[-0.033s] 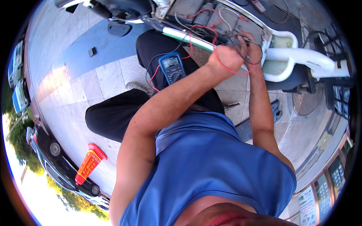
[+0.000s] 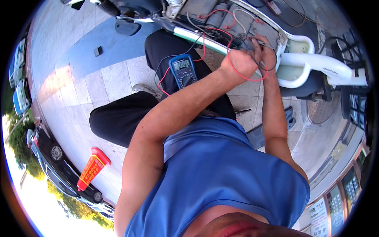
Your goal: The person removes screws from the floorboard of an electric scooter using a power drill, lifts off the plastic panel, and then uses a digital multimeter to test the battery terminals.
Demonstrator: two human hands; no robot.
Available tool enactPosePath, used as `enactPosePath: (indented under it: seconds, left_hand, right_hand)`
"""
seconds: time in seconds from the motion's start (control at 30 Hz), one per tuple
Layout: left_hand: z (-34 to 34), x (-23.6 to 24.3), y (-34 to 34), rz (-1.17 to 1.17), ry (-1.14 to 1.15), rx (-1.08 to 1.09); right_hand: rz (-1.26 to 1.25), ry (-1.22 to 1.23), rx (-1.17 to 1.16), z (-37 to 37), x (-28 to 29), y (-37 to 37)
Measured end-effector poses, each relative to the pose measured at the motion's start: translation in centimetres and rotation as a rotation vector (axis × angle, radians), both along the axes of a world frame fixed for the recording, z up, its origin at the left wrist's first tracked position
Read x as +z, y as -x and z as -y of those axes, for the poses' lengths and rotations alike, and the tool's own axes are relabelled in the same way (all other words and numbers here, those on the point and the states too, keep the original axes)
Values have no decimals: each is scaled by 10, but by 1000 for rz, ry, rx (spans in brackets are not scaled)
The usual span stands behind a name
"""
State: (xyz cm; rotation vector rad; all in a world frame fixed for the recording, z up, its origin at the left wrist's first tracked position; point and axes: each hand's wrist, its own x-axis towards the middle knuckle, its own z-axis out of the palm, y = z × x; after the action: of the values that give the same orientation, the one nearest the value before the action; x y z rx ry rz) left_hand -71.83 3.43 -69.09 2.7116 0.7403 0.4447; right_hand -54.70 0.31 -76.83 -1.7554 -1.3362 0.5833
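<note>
Both my hands meet over the open battery bay of a white scooter, among thin wires. My left hand is closed in a fist-like grip; its fingertips and what they hold are hidden. Against it, my right hand pinches a slim dark test probe, its black lead looping round the fingers. A red test lead curves past my left hand toward my right wrist. Both leads run back to a blue multimeter, which rests on my thigh with its display lit. Grey batteries with red and white cables fill the bay.
The scooter's white tubular frame extends right of my hands. A grey plastic panel and a small tool lie on the paving beside me. An orange-red cone and a parked black car stand on the left.
The view has shifted slightly, with the scooter and multimeter a little further right in it. My hands keep nearly the same hold, and the reading on the meter's display differs.
</note>
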Motion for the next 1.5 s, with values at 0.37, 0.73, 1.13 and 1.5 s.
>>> enactPosePath:
  seconds: [0.37,0.73,1.13,1.5]
  left_hand:
    - [-63,2,-32,-181,364,308]
    - [-31,5,-11,-77,270,121]
    - [-19,5,7,-54,236,104]
    - [-10,8,11,-76,233,128]
  right_hand:
    - [33,48,-135,-26,0,4]
    - [-44,13,25,-6,7,6]
    - [-71,207,-123,-33,11,-2]
    - [-28,253,-173,-36,4,-5]
